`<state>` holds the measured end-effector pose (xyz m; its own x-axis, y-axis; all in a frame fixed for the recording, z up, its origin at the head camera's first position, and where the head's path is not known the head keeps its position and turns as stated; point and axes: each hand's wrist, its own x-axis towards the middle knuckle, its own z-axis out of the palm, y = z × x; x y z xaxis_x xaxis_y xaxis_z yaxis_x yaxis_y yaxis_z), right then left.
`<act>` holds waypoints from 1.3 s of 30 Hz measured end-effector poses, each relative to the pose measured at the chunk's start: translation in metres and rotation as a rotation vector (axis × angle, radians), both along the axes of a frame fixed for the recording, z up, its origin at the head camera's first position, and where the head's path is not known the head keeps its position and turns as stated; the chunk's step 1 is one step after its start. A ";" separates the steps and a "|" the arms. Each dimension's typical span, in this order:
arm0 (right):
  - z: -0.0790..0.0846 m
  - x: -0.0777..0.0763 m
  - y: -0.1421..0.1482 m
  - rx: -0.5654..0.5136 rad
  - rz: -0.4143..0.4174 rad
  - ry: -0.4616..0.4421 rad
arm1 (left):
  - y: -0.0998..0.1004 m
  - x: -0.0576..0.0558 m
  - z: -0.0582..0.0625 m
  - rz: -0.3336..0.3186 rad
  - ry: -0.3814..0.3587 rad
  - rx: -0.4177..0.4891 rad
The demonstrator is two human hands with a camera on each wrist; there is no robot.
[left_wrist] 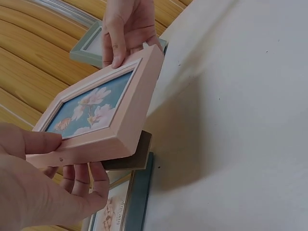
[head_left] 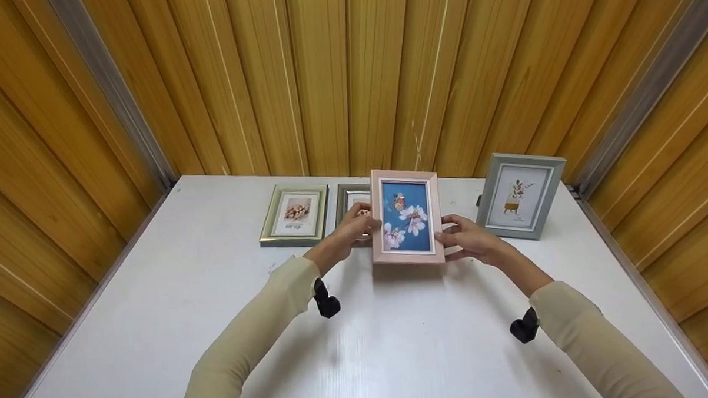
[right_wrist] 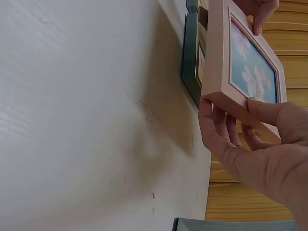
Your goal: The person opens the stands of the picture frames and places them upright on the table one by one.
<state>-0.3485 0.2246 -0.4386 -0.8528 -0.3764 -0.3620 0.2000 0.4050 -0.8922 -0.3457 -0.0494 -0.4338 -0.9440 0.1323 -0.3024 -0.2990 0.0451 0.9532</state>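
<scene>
A pink picture frame (head_left: 408, 258) with a blue picture of white blossoms is held up above the white table by both hands. My left hand (head_left: 352, 227) grips its left side, thumb on the front and fingers behind, as the left wrist view shows. On the opposite side my right hand (head_left: 470, 237) holds it the same way, its thumb (right_wrist: 264, 109) lying on the front border. Behind the pink frame, a grey-green frame (head_left: 343, 200) is partly hidden. In the left wrist view a brown flap (left_wrist: 139, 153) sticks out from the pink frame's back.
A light green frame (head_left: 266, 225) leans back at the left of the row. At the right stands a larger grey-green frame (head_left: 489, 197) with a plant picture. The white table (head_left: 394, 351) meets a wood-patterned wall (head_left: 326, 76) behind, with similar panels on both sides.
</scene>
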 end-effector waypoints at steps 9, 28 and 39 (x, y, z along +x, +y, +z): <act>-0.013 0.002 -0.010 -0.021 0.034 0.021 | -0.005 0.025 0.006 -0.016 0.110 0.001; -0.022 0.005 -0.028 -0.127 -0.045 0.036 | 0.010 0.048 0.036 -0.043 0.355 -0.174; -0.027 0.007 -0.029 -0.280 -0.029 -0.033 | 0.002 0.044 0.037 -0.294 0.440 -0.140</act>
